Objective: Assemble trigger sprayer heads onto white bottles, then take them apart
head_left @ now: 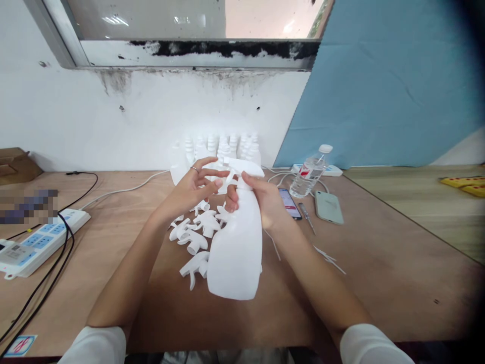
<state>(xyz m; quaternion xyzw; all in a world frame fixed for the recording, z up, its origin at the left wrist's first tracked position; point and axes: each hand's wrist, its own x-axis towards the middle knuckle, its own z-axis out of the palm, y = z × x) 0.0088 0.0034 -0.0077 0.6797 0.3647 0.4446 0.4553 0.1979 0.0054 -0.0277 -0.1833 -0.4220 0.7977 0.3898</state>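
A white spray bottle [235,247] with a trigger spray head [246,168] on its neck is held up over the table, tilted slightly. My right hand [265,199] wraps round its neck just under the head, thumb on the near side. My left hand [200,184] is beside the nozzle and trigger, fingers stretched and apart, the index fingertip close to the trigger; whether it touches I cannot tell. Loose white trigger spray heads [195,240] lie in a pile left of the bottle. Behind my hands stand several white bottles [212,146] against the wall.
A power strip [45,237] with black cables lies on the left of the wooden table [379,283]. To the right are a water bottle [310,172], a phone [290,203], a screwdriver [306,218], a pale green phone [329,207] and white ties [329,259]. A cardboard box [18,165] stands far left.
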